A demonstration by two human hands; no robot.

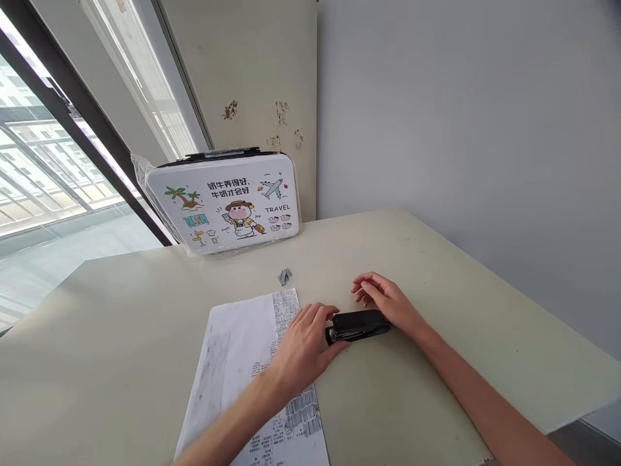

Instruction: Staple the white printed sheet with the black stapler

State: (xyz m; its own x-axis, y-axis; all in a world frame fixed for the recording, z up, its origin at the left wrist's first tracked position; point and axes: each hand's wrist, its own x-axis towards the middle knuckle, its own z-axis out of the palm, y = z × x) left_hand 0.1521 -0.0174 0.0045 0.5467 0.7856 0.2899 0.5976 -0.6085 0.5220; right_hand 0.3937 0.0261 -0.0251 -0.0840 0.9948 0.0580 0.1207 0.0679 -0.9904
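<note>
Currently, the black stapler (361, 325) lies just right of the printed paper (242, 362). The left hand (305, 336) grips its paper-side end; the right hand (385, 299), loosely open, is by its farther end.

Free tabletop (485, 314) beyond my right fingers (369, 277), reaching toward the wall (466, 123); far left, the case (223, 204) bars passage, grey strips (284, 277) before it; room behind it cannot be judged.
</note>
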